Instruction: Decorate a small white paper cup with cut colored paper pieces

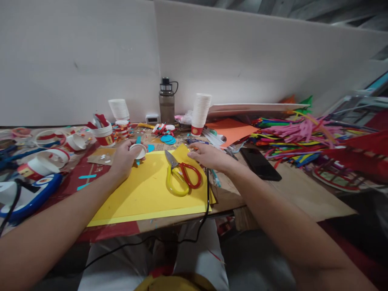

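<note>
My left hand (123,158) is closed around a small white paper cup piece (138,151) with blue strips on it, over the top left of the yellow sheets (130,198). Near the sheets' upper right corner, my right hand (206,155) reaches over a small yellow piece (181,153); its fingertips are too small to make out whether they grip anything. Between my hands lie scissors (178,173) with one yellow and one red handle, blades pointing away from me.
A bottle (166,103) and cup stacks (201,113) stand at the back. Blue discs (168,139) lie before them. A phone (260,163) and pipe cleaners (303,133) are right. Cut cups (41,166) lie left. A black cable (207,194) crosses the sheets' right edge.
</note>
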A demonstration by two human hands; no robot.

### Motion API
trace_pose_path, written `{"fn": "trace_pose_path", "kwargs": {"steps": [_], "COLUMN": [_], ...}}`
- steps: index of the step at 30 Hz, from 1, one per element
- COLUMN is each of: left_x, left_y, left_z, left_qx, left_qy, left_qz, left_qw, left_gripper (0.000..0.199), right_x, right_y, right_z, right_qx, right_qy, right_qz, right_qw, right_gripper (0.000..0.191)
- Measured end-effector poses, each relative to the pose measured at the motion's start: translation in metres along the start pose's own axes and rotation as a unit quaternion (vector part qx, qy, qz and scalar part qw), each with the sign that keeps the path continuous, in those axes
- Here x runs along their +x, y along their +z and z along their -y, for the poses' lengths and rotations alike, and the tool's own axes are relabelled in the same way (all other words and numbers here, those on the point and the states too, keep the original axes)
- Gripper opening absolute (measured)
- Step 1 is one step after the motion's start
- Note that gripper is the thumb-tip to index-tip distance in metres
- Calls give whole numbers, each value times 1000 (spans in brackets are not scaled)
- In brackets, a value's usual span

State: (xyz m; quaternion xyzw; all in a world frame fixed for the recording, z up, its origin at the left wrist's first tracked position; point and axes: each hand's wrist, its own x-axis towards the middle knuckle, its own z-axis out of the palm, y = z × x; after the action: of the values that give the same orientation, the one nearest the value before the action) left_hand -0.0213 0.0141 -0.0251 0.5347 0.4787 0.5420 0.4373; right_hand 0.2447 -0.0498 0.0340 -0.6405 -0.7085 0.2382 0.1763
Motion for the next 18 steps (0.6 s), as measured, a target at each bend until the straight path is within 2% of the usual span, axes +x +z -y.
{"fn": "trace_pose_path", "kwargs": {"steps": [6, 11, 13, 16, 18], "left_x": [-3, -3, -3, -1, 0], "left_y": [4, 4, 4, 4, 4], "left_z": [-1, -2, 0, 2, 3], "left_qx": [0, 20, 26, 29, 27], "left_qy": [-5, -4, -8, -8, -9], "left_qz": [7, 5, 8, 11, 9], "left_qw": [1000, 1000, 1000, 1000, 1000], "left_gripper": [28, 32, 33, 32, 32], "right_x": [-15, -39, -38, -22, -11], "right_y": [10, 25, 22, 11, 6], "right_z": [-1, 15, 14, -1, -13], "right_qx": [-25, -153, -160, -129, -153], "right_qy": [-20, -66, -74, -82, -111], "right_qz": [-24, -30, -21, 2, 45], "right_qw": [999, 986, 984, 988, 981], "right_gripper": [37, 36, 33, 30, 28]}}
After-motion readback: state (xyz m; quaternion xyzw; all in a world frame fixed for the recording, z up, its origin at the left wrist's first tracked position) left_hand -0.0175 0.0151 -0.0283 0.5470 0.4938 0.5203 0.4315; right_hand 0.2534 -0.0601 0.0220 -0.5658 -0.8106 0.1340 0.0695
